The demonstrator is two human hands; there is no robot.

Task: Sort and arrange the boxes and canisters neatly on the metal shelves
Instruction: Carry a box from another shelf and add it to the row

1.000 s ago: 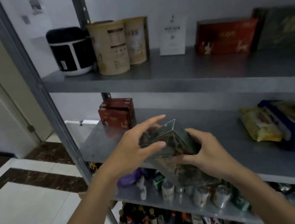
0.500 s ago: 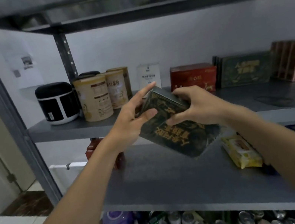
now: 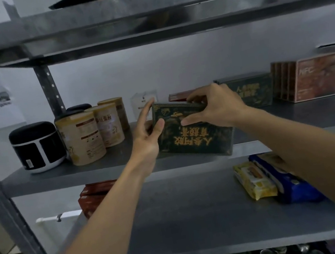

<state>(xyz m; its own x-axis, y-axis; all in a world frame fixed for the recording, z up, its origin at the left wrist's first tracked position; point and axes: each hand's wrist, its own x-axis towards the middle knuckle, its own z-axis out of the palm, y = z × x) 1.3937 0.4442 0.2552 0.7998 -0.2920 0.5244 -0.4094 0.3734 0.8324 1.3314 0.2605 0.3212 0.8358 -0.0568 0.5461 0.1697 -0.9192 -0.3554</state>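
Both hands hold a dark green box with gold lettering, which reads upside down, at the front edge of the middle metal shelf, about halfway along it. The box is tilted, its lower right corner hanging past the shelf's front lip; whether it touches the shelf cannot be told. The left hand clasps the box's left end, thumb pressed on the front face and fingers stretched up behind it. The right hand grasps the top edge, fingers curled over it and thumb on the front face. Toward the shelf's left end stand tan canisters just beside a black and white appliance. Along the back edge, behind the hands, are a white card, a red box, a second dark green box and, nearer the right end, a KFC box. On the lower shelf a yellow packet lies against a blue packet near the right end.
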